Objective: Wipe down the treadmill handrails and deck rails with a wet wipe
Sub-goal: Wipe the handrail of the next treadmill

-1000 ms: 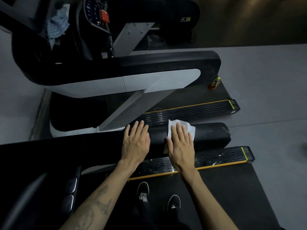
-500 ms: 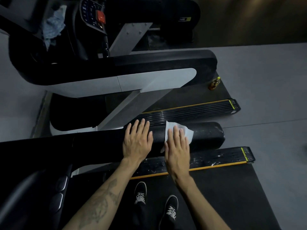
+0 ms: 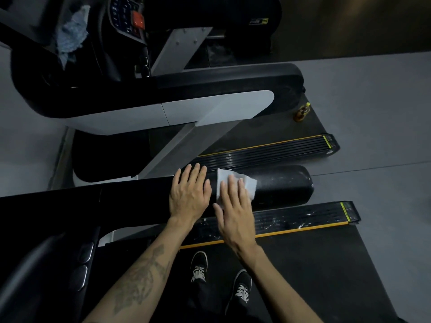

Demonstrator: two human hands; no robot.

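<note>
Fingers [image 3: 233, 187] of the right hand [image 3: 235, 215] lie straight, pressing the wet wipe [image 3: 247, 183] onto the black handrail [image 3: 284, 185]; left hand [image 3: 189, 194] rests flat just beside it.

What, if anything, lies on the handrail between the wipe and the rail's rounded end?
Nothing visible does. The right hand presses the wipe flat on the handrail, and the dusty stretch from the wipe to the rounded end is bare. The left hand rests on the rail on the wipe's other side.
</note>
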